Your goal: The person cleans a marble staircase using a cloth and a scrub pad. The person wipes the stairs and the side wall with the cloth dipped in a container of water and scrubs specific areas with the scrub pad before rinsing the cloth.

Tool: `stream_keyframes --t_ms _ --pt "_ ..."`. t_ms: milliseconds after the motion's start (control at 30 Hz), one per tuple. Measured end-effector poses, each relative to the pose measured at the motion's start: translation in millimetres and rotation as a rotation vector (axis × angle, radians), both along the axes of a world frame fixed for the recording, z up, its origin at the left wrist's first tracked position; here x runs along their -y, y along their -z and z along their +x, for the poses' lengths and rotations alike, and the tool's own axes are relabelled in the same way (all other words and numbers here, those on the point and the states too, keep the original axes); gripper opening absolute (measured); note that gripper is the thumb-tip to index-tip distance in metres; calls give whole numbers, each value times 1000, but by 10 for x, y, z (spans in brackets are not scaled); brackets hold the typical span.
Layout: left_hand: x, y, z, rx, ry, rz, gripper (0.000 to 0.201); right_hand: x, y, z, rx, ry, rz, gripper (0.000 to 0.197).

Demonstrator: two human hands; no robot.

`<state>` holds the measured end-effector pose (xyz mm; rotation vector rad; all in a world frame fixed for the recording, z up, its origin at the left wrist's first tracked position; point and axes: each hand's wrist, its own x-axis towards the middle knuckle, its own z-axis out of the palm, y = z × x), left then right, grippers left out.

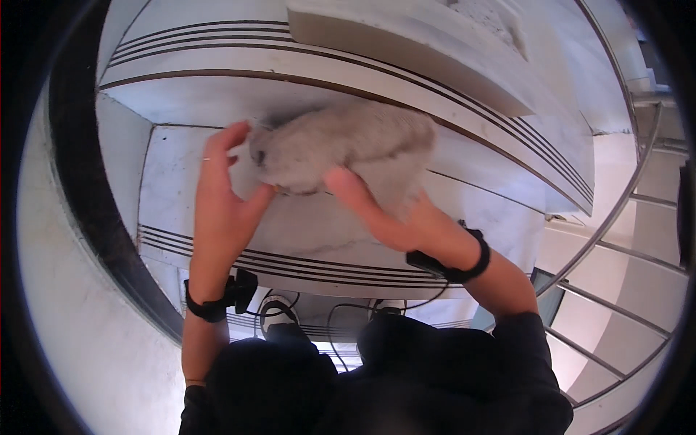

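Observation:
A pale cream, short-furred cat (341,141) is on the stair tread in front of me, blurred, its head to the left and its body stretching right. Curved around the front of its head, my left hand (225,177) has its thumb and fingers apart, the thumb close below the chin. My right hand (388,217) holds the cat's near side. One digit lies on the fur; the other fingers are hidden behind the body. A small orange spot shows under the chin, too small to make out.
White marble steps (478,188) with dark stripes rise ahead. A beige block-like slab (406,51) sits on the step above. A metal railing (616,217) curves along the right; a pale wall (80,290) bounds the left. Black cables (330,330) hang near my shoes.

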<state>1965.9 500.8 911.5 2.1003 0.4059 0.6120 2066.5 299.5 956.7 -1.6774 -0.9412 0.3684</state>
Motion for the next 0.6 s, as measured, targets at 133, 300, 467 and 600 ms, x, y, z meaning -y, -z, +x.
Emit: stream_keyframes --t_ms 133,300,467,600 --pt "-10 26 -4 -97 329 49 33 288 -236 271 601 -116 -30 40" --pt "112 12 82 23 200 4 20 639 -237 261 339 93 15 48" --pt "72 -72 2 139 -76 -226 12 664 -105 275 280 229 189 52" --pt "52 -186 -84 229 -110 -283 14 561 -157 201 376 172 92 39"
